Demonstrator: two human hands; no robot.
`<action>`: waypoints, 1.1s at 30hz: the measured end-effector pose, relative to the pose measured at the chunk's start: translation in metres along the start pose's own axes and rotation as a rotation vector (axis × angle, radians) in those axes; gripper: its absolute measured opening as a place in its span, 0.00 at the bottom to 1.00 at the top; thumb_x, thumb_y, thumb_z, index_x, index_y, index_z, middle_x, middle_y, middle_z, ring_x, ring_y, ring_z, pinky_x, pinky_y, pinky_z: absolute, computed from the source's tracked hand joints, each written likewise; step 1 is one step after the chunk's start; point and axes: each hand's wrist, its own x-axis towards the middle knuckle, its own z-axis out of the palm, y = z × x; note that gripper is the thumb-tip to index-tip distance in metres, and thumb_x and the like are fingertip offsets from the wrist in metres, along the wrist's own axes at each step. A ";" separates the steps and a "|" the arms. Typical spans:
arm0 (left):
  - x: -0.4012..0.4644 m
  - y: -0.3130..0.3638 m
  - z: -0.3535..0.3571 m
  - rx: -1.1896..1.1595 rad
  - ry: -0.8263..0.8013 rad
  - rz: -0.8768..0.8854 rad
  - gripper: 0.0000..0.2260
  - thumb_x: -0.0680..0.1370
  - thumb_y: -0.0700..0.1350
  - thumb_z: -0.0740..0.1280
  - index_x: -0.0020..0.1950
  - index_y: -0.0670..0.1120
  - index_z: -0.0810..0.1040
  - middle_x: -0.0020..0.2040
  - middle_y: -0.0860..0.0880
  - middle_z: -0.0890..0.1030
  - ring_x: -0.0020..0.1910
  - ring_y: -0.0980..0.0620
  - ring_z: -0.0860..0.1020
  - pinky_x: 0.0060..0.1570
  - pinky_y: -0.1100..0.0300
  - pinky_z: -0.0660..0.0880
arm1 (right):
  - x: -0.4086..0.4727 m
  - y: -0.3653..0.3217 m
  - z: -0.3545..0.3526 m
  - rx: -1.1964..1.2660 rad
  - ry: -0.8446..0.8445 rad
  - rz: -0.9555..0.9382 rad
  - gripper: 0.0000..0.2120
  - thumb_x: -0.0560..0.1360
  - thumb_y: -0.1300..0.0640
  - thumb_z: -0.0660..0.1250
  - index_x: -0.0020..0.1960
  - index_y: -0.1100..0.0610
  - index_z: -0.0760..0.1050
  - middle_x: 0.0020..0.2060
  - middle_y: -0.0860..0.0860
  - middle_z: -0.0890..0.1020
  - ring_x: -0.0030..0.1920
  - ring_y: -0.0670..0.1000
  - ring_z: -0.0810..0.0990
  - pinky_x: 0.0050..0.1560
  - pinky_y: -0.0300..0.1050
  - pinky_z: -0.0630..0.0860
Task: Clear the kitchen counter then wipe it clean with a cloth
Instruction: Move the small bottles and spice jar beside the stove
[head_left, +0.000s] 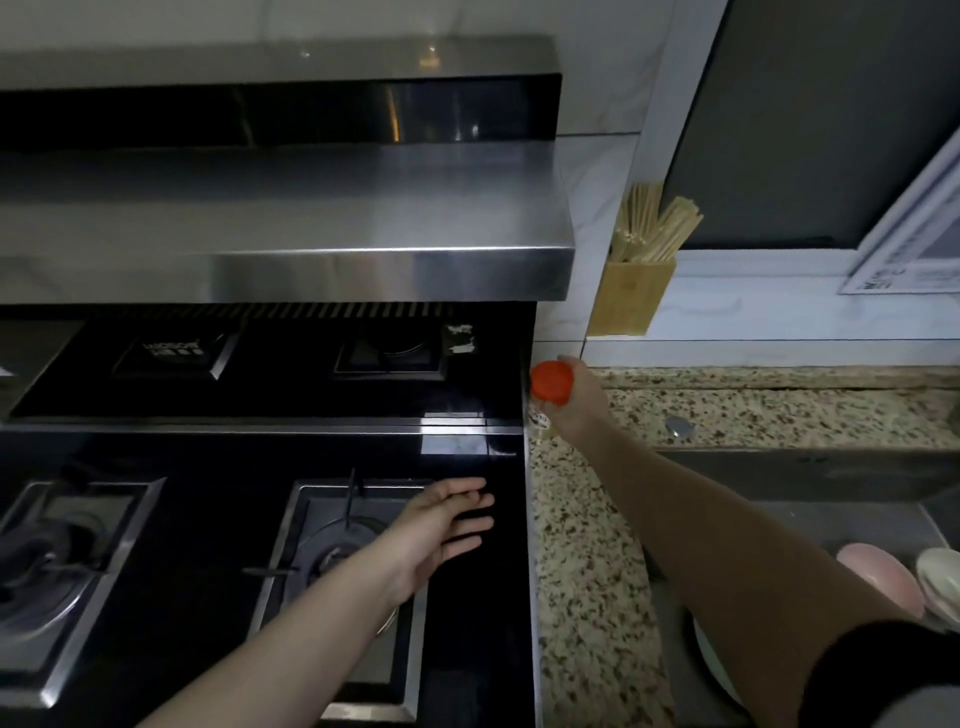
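A small bottle with a red cap stands at the back of the speckled granite counter, in the corner beside the black stove. My right hand is wrapped around the bottle from the right, hiding most of its body. My left hand hovers flat over the stove's right burner, fingers spread, holding nothing. No cloth is in view.
A steel range hood overhangs the stove's rear. A wooden holder with chopsticks stands on the window ledge. The sink at right holds a pink bowl and a white dish. A second burner lies at left.
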 end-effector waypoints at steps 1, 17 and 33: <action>-0.002 0.000 -0.002 0.006 -0.002 0.000 0.10 0.81 0.43 0.65 0.62 0.50 0.79 0.57 0.50 0.85 0.58 0.49 0.82 0.55 0.56 0.78 | 0.000 0.001 0.000 -0.028 0.004 -0.003 0.35 0.71 0.59 0.76 0.73 0.55 0.65 0.67 0.57 0.73 0.65 0.58 0.73 0.68 0.55 0.71; -0.078 -0.003 -0.050 -0.025 0.143 0.175 0.18 0.76 0.45 0.72 0.66 0.48 0.75 0.59 0.49 0.82 0.59 0.51 0.80 0.57 0.57 0.77 | -0.077 -0.077 0.009 0.438 -0.534 0.121 0.22 0.60 0.42 0.79 0.49 0.53 0.85 0.46 0.55 0.87 0.45 0.52 0.87 0.40 0.44 0.82; -0.272 -0.057 -0.276 -0.205 0.267 0.383 0.27 0.69 0.53 0.78 0.65 0.48 0.77 0.56 0.49 0.85 0.56 0.52 0.83 0.58 0.57 0.78 | -0.291 -0.308 0.215 0.427 -1.049 -0.152 0.17 0.70 0.54 0.69 0.59 0.49 0.82 0.55 0.56 0.84 0.57 0.54 0.81 0.63 0.55 0.75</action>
